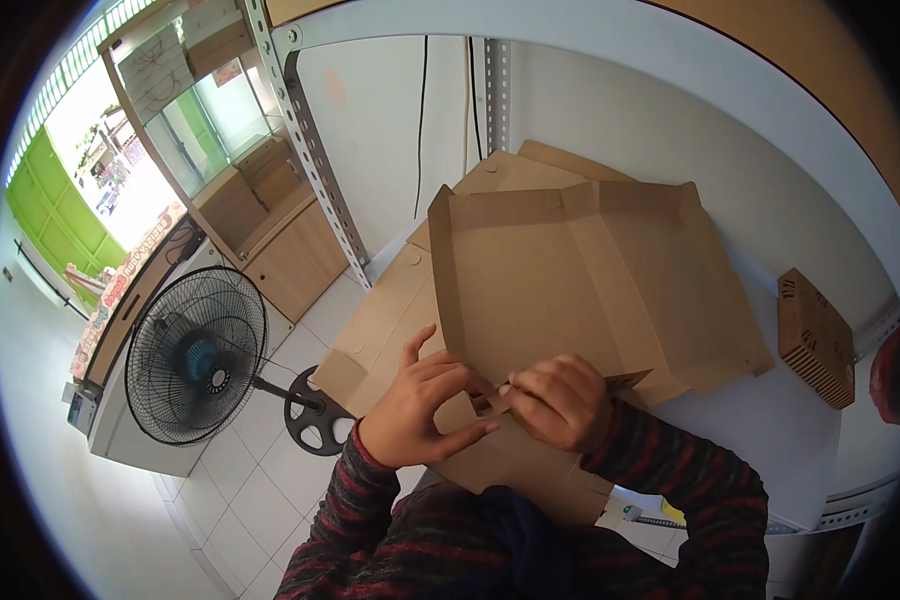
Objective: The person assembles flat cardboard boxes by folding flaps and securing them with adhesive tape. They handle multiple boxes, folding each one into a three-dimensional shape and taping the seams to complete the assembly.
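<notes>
A brown cardboard box point(530, 275), partly folded with its side walls raised, lies in front of me on flat cardboard sheets point(385, 300). At its near edge, my right hand point(560, 402) is closed, its fingertips pinching a small cardboard flap. My left hand point(425, 405) is just left of it, thumb apart from the curled forefinger, little finger raised. The left forefinger's tip reaches the same flap; the exact contact is hidden by the fingers. A dark-printed cardboard piece point(628, 381) shows beside my right wrist.
The cardboard rests on a white table point(770, 440) within a perforated metal rack point(320, 170). A brown printed box point(815, 335) stands at the right, near a red object point(895, 380). To the left are a standing fan point(198, 355) and a wood-and-glass cabinet point(230, 150).
</notes>
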A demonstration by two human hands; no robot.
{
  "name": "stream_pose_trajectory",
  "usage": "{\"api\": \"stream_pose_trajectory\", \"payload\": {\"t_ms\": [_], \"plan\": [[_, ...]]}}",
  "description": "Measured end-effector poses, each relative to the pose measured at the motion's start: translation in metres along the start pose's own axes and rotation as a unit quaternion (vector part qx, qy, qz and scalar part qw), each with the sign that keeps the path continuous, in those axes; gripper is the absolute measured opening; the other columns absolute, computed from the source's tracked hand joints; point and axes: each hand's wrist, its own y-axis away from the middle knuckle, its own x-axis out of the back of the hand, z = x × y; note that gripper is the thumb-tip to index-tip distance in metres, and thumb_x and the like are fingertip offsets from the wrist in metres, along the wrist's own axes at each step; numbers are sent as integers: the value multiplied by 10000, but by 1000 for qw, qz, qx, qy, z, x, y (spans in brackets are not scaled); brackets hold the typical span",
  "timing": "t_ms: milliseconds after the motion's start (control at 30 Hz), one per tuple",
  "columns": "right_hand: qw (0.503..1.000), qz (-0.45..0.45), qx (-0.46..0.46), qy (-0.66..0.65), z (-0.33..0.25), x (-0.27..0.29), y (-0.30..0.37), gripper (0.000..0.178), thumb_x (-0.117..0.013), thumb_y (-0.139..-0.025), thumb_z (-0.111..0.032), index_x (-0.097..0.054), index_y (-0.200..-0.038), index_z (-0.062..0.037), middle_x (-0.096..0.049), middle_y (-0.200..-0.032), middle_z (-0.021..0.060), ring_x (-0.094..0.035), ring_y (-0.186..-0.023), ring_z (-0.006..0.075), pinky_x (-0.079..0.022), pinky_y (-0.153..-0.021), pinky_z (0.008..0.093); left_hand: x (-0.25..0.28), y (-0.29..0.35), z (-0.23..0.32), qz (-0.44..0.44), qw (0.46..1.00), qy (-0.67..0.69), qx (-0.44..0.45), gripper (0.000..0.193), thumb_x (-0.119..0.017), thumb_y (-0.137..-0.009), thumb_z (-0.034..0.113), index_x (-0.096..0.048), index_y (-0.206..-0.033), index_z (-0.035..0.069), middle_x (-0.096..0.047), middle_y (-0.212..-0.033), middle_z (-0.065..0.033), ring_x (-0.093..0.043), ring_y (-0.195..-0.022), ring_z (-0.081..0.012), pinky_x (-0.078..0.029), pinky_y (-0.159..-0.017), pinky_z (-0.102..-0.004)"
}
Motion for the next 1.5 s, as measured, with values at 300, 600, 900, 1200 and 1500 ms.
{"api": "stream_pose_trajectory", "payload": {"t_ms": [300,600,900,1200,1500], "plan": [[980,-120,-115,-109,5,18,-18,200,-766,-718,-178,-659,-851,-74,-613,-847,19,-579,-822,196,-407,-825,390,-10,2,-8,33,998,-52,-29,193,-782,-726,137,-666,-879,122,-650,-861,-8,-627,-930,-191,-225,-1118,-550],[980,-130,-111,-102,4,11,-16,103,-709,-779,-136,-624,-771,-77,-576,-755,34,-571,-779,207,-416,-805,390,-19,0,-8,51,992,-117,1,92,-735,-762,116,-656,-809,113,-607,-1013,-24,-541,-1143,-242,-238,-1096,-560],[974,-164,-119,-99,3,8,-14,103,-693,-786,-137,-616,-764,-73,-567,-734,47,-582,-766,217,-425,-820,389,-28,-1,-9,40,995,-92,28,87,-699,-768,93,-631,-819,112,-586,-1034,-10,-511,-1198,-247,-140,-1095,-606],[976,-162,-108,-102,7,1,-12,100,-715,-771,-127,-638,-798,-69,-609,-748,41,-596,-757,211,-428,-832,399,-36,0,-14,42,993,-111,23,115,-724,-770,110,-635,-842,107,-591,-997,-3,-546,-1168,-231,-98,-1123,-573],[961,-199,-187,-54,-2,52,-23,359,-754,-758,-214,-653,-1060,-49,-630,-1049,98,-599,-978,278,-412,-933,434,-18,3,-11,102,993,-12,51,557,-808,-729,215,-568,-1213,82,-328,-1470,-213,-241,-1418,-448,-200,-1139,-561]]}}
